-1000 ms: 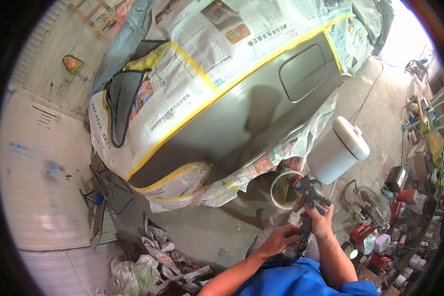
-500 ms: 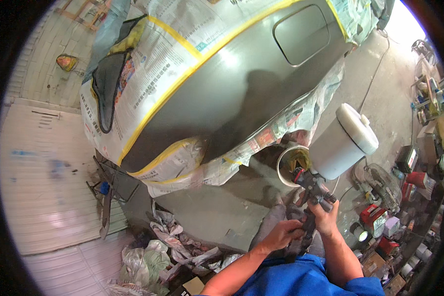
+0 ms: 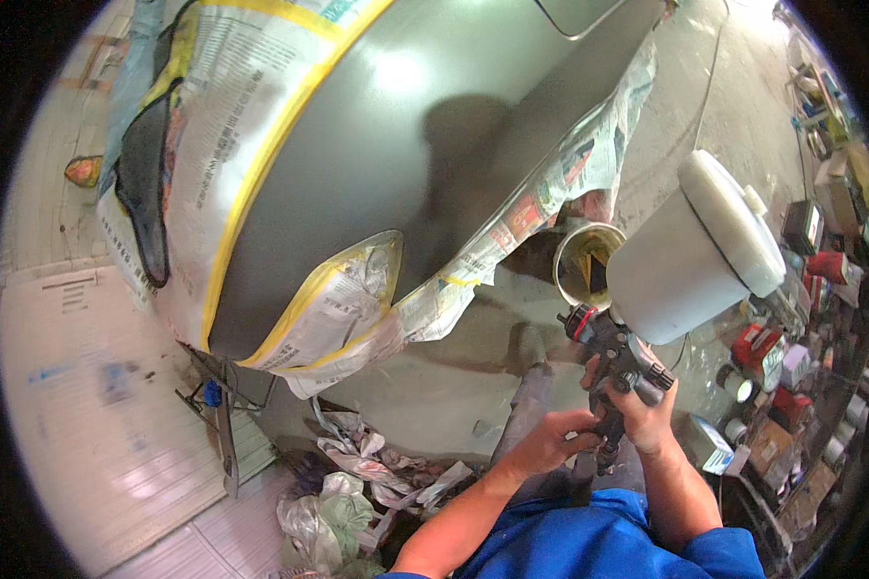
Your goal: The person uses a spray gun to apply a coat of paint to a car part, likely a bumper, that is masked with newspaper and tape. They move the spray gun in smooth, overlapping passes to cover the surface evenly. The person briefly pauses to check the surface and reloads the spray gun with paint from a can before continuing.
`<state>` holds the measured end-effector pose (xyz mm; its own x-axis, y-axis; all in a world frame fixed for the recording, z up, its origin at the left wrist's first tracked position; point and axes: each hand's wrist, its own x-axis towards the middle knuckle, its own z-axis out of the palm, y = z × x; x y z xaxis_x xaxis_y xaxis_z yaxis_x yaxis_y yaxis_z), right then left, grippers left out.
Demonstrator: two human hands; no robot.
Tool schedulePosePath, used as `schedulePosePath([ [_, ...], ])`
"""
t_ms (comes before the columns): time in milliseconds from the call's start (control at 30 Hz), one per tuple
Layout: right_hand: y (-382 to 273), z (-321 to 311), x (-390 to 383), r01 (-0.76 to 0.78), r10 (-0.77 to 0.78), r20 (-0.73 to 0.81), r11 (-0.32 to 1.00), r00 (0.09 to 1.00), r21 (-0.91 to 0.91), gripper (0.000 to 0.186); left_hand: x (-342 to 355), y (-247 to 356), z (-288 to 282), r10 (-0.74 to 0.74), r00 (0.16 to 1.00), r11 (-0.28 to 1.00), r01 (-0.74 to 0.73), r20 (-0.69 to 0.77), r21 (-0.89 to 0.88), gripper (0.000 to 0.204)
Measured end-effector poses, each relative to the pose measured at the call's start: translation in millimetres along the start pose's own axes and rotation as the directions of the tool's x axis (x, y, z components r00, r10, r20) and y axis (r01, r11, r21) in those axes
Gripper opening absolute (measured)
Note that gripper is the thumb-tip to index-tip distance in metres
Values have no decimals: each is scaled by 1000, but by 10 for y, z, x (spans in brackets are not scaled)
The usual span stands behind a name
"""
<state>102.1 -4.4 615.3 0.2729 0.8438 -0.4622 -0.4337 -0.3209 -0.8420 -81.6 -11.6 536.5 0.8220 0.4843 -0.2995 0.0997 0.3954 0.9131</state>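
A dark spray gun (image 3: 603, 345) with a large white paint cup (image 3: 690, 256) is in front of me, its cup leaning up and to the right. My right hand (image 3: 640, 417) is wrapped round its handle. Beside the lower end of the handle, my left hand (image 3: 558, 442) is closed with its fingertips pinching there; the exact part it grips is partly hidden. Ahead and to the left stands a smooth grey car body panel (image 3: 357, 154). Yellow masking tape (image 3: 270, 179) and newspaper (image 3: 227, 121) border it.
An open bucket (image 3: 562, 265) stands on the floor just past the gun. Crumpled sheeting (image 3: 333, 516) lies at lower left, near a dark metal stand (image 3: 224, 434). Cans, boxes and a red-fronted device (image 3: 758, 349) crowd the right side. A hose (image 3: 710, 82) runs along the floor.
The view has shifted closer to the car panel, and the taped newspaper patch looks larger. Both hands stay on the spray gun, whose cup now appears higher and further right.
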Motion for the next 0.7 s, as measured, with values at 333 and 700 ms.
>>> schedulePosePath([
  [333,434,167,-49,102,-112,-48,979,993,-176,31,-236,-19,-352,-138,987,990,140,88,-19,29],
  [700,568,285,-6,89,-117,-127,975,985,-206,18,-205,-47,-491,-42,997,988,31,67,149,21],
])
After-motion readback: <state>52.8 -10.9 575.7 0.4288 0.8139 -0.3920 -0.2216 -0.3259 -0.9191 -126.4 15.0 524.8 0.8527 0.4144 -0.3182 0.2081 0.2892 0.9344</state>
